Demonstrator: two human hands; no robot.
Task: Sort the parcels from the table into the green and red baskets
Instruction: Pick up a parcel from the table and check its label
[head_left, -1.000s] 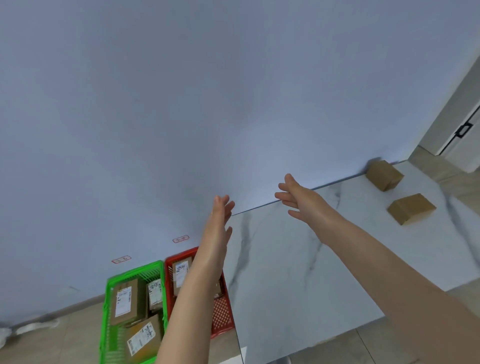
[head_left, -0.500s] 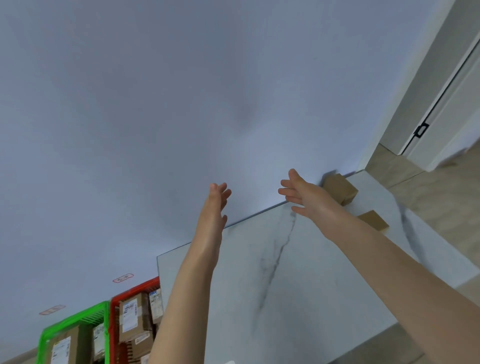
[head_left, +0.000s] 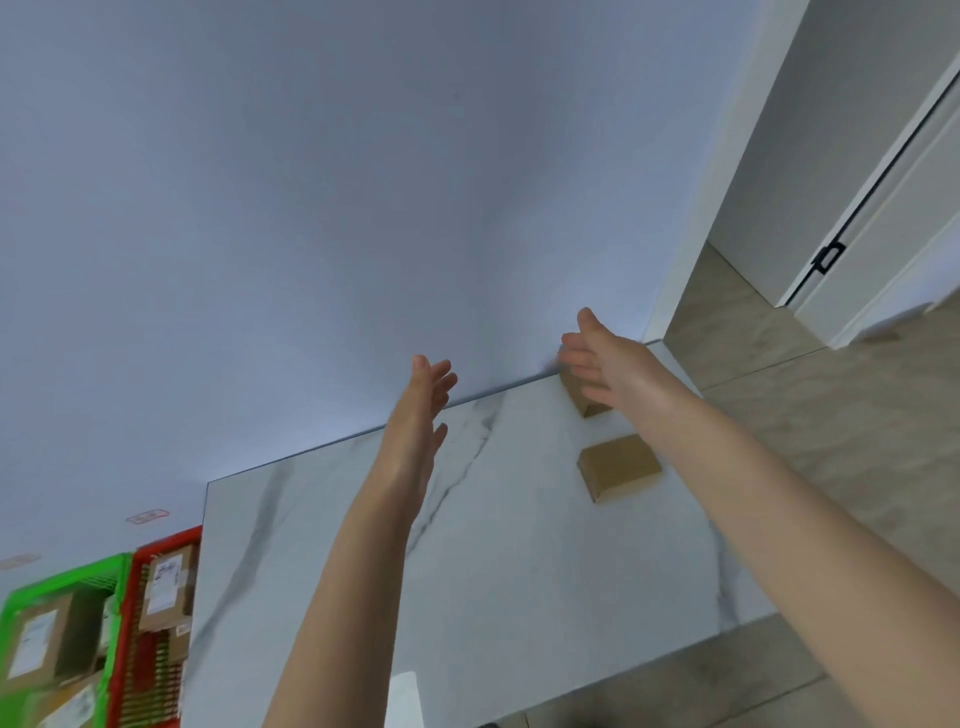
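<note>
Two brown cardboard parcels lie on the white marble table (head_left: 519, 571). The far parcel (head_left: 579, 397) sits against the wall and is partly hidden behind my right hand (head_left: 605, 364), which is stretched out above it with fingers straight, holding nothing. The near parcel (head_left: 618, 467) lies flat, just left of my right forearm. My left hand (head_left: 423, 400) is raised over the table's back edge, fingers straight and empty. The green basket (head_left: 62, 587) and the red basket (head_left: 166, 543) stand on the floor at the lower left, each with labelled parcels inside.
A pale blue wall runs behind the table. At the right are a tiled floor, a white door frame (head_left: 691, 249) and a door with a black handle (head_left: 828, 257). Two small red labels (head_left: 147, 517) are stuck low on the wall above the baskets.
The view has swung to the right, so the baskets slid to the lower left. My right hand has reached out over the far parcel. My left hand stays raised and empty.
</note>
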